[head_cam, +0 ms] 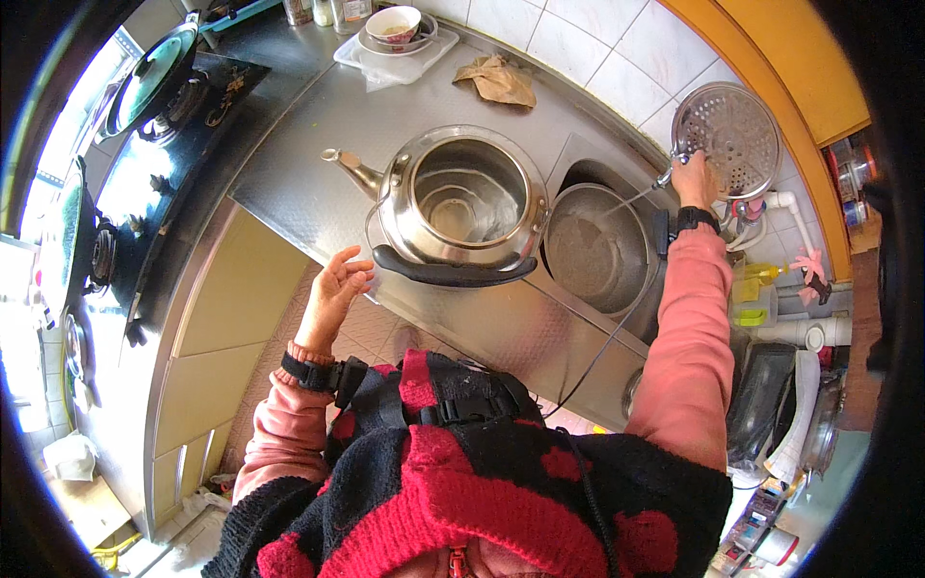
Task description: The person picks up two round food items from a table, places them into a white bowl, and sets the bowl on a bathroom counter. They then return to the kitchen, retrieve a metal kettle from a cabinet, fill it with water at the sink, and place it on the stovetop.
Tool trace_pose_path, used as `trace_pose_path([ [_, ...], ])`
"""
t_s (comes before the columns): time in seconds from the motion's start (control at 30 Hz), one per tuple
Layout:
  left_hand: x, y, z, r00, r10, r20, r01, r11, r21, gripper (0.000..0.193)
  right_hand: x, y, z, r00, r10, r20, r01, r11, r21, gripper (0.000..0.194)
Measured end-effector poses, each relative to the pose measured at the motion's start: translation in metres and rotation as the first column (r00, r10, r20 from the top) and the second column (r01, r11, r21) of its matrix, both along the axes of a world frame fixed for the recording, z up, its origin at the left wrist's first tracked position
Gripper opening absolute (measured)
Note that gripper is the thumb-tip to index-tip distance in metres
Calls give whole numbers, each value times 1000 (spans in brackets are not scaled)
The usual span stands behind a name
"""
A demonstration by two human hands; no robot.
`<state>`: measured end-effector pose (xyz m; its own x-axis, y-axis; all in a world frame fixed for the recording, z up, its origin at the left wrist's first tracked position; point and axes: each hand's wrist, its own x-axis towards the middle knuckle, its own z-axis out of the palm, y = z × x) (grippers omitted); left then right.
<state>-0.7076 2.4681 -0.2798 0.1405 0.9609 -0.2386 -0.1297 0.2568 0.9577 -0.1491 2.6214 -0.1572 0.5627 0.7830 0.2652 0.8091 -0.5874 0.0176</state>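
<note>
A stainless steel kettle (462,206) without its lid stands on the steel counter, with its spout to the left. Its inside is visible, and its black handle (448,273) is folded down on my side. Just left of that handle, my left hand (338,282) hovers with fingers apart, holding nothing. My right hand (695,180) grips a metal tap (663,179) at the sink's far right. A thin stream of water runs from the tap into a round metal basin (596,249) set in the sink (574,148).
Behind my right hand, a perforated steamer plate (726,137) leans by the wall. A brown cloth (498,81) and a white tray (444,49) with stacked bowls (394,25) lie along the back. On the left is a gas stove (155,195) with a lidded pan (155,76).
</note>
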Motion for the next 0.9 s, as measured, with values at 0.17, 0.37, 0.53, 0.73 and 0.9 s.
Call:
trace_pose_path([
  [0.17,-1,2,5,999,-42,0,42,999,7,43,-4,16,-13,990,-78,-116,88,993,78,40],
  [0.37,0,13,9,993,-115,-15,115,993,16,38,7,-50,1,677,228,-700,-26,958,287,73],
  [0.53,-7,23,-4,990,-122,-71,119,992,-44,36,52,-223,-3,939,195,-282,-159,977,144,57],
  [0.73,-12,26,-10,981,-85,-176,88,996,10,35,71,-430,-44,898,-293,-328,275,956,-101,43],
  [0.9,3,28,-5,963,-36,-268,79,986,148,21,29,-447,-118,901,-212,-379,216,976,-31,56],
])
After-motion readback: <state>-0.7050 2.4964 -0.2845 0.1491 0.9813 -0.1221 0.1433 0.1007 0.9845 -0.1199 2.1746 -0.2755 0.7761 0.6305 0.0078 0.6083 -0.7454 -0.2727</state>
